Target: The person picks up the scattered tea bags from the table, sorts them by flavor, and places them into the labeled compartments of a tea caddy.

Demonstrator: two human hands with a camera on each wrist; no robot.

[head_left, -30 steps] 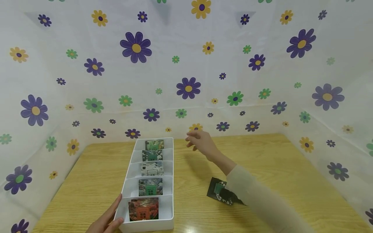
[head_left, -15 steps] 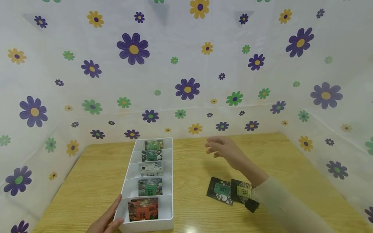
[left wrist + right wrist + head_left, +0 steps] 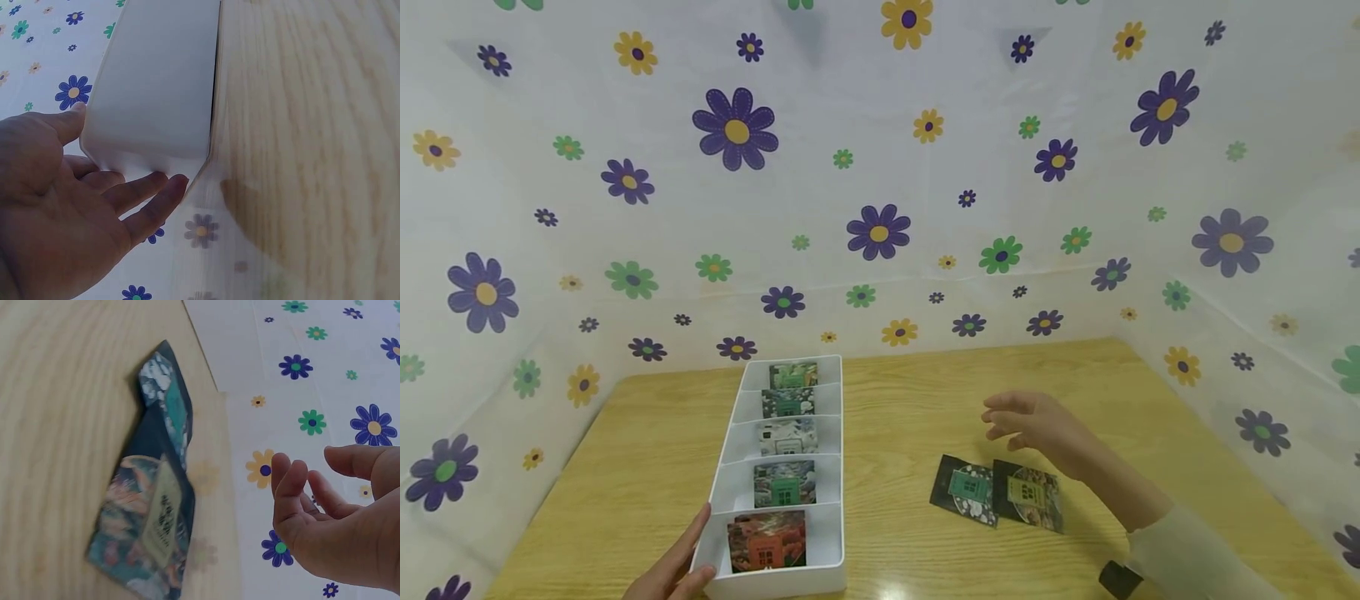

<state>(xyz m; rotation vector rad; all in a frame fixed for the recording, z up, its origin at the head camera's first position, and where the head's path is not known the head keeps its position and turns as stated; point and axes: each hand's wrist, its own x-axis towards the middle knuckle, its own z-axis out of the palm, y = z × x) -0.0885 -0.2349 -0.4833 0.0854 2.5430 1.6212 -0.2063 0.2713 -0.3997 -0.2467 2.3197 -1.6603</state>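
A long white divided box (image 3: pixel 844 533) stands on the table, left of centre. Each of its compartments shows tea bag sachets, among them a red one (image 3: pixel 767 542) in the nearest and a green-labelled one (image 3: pixel 785 483) behind it. My left hand (image 3: pixel 673 562) holds the box's near left corner between thumb and fingers. In the left wrist view its fingertips touch the white wall. Two dark sachets lie side by side on the table, one with a green label (image 3: pixel 966 490) and one with a yellow label (image 3: pixel 1028 496). Just beyond them my right hand (image 3: pixel 1045 425) hovers, holding nothing, fingers loosely bent.
The wooden table (image 3: pixel 895 417) is enclosed at the back and sides by a white flower-printed cloth (image 3: pixel 820 183). A small black object (image 3: pixel 1120 578) shows beside the right sleeve (image 3: pixel 1195 558).
My right hand has moved right and toward me, away from the box, uncovering the yellow-labelled sachet. My left hand stays on the box. The view has shifted slightly.
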